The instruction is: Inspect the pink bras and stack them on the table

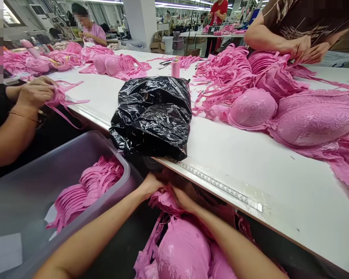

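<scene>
Just below the table edge, my left hand point(151, 185) and my right hand point(180, 196) are close together, both closed on a bunch of pink bras point(167, 201). The fingertips are partly hidden in the fabric and shadow. Beneath my forearms, more pink bras point(183, 248) with moulded cups and lace hang or lie in a heap, and what supports them cannot be seen. Over the table edge above my hands sits a black plastic bag point(154, 116), its contents hidden.
Left of me stands a grey plastic bin point(95, 141) with nested pink bras point(87, 190) inside. A ruler strip point(218, 184) runs along the white table point(250, 162). Bra piles point(250, 104) lie at right. A co-worker's hands point(39, 91) hold pink pieces at left; another person's hands point(306, 50) work opposite.
</scene>
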Demonstrator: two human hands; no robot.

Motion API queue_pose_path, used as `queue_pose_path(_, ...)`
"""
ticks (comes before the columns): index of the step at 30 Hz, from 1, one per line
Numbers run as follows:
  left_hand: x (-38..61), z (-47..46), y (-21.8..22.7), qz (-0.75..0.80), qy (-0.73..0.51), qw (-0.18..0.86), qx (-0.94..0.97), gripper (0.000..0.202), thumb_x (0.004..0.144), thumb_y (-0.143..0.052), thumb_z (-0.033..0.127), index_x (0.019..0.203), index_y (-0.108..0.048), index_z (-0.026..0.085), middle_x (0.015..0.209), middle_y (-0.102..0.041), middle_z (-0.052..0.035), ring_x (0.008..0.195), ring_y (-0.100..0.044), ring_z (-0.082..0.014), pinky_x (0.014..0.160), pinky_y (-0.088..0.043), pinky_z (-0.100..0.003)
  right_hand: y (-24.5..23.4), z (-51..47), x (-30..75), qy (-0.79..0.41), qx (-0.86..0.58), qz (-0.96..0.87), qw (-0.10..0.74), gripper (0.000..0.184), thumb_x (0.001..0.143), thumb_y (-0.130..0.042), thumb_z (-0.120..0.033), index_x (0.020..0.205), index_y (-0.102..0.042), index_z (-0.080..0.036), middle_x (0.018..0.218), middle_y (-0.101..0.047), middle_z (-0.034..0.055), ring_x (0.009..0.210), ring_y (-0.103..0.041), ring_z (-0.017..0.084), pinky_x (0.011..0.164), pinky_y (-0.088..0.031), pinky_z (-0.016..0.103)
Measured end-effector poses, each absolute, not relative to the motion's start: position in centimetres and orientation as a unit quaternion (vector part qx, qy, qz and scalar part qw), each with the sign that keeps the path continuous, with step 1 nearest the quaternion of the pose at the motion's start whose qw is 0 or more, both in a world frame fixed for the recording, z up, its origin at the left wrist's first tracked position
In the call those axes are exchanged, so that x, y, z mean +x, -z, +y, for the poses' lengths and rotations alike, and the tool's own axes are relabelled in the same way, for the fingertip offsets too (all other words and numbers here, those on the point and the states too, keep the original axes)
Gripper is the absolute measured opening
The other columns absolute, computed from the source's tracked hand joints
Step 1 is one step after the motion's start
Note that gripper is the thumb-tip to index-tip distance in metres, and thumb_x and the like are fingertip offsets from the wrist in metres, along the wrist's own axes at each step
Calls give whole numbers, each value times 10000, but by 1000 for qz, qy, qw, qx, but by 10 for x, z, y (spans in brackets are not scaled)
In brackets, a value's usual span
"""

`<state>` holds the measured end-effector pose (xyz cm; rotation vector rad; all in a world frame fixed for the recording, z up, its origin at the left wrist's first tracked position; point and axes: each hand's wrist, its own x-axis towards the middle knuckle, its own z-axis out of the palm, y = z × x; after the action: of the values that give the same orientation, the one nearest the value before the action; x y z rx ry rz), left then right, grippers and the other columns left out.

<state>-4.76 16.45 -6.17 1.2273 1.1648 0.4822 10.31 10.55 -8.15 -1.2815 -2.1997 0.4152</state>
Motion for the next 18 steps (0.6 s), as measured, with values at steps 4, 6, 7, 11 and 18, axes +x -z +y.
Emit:
queue_pose_path(4,-56,147,49,522,-199,651,515,98,526,-722,168,603,-690,117,502,-634,2,448,-539,-106,466,-431,-210,77,90,100,-174,-436,-844,259,95,868,-463,-114,888,-538,-168,803,-550,33,658,-494,134,588,-394,240)
queue_pose_path(6,-56,135,54,538,-194,646,506,87,511,-721,166,569,-682,114,449,-609,7,397,-502,-96,424,-399,-204,79,83,100,-184,-428,-850,245,64,856,-495,-123,873,-541,-165,785,-553,29,631,-490,133,551,-378,234)
queue_pose_path(7,-56,129,59,546,-194,642,502,77,508,-714,163,554,-678,113,432,-599,9,380,-487,-92,410,-384,-202,81,81,100,-190,-429,-850,240,56,853,-503,-122,860,-540,-163,764,-555,25,614,-490,131,536,-372,230)
queue_pose_path(11,-57,111,77,566,-225,621,494,86,539,-688,183,596,-692,119,473,-617,7,410,-500,-94,438,-396,-207,84,76,106,-216,-435,-841,239,58,868,-507,-123,834,-535,-162,760,-574,20,638,-527,126,560,-393,220)
queue_pose_path(18,-59,93,86,545,-282,582,534,104,636,-658,239,653,-712,151,600,-641,-15,533,-548,-130,521,-441,-231,77,70,111,-222,-419,-848,238,99,879,-493,-107,896,-571,-165,801,-563,33,664,-523,125,552,-382,215)
